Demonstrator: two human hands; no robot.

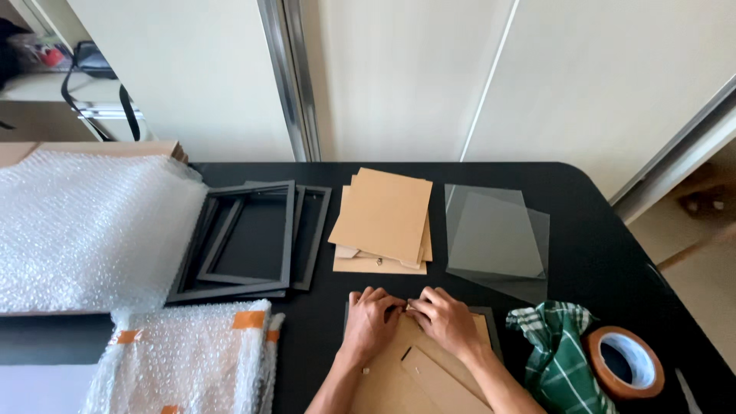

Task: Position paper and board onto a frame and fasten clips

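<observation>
The grip of both hands is pinched small: the left hand and right hand press their fingertips together at the top edge of a brown fibreboard backing set in a dark picture frame, which lies at the near middle of the black tabletop; what sits between the fingertips is too small to tell. At far left lies a broad, dimpled sheet of bubble wrap, and nearer, a bubble-wrapped bundle sealed with orange tape strips. Beside the sheet rests a stack of empty black frames, rectangular and matte. Right of them is a fanned stack of smooth tan backing boards, then clear glass panes, overlapping. Near the right hand lie a crumpled green checked cloth and a brown tape roll.
</observation>
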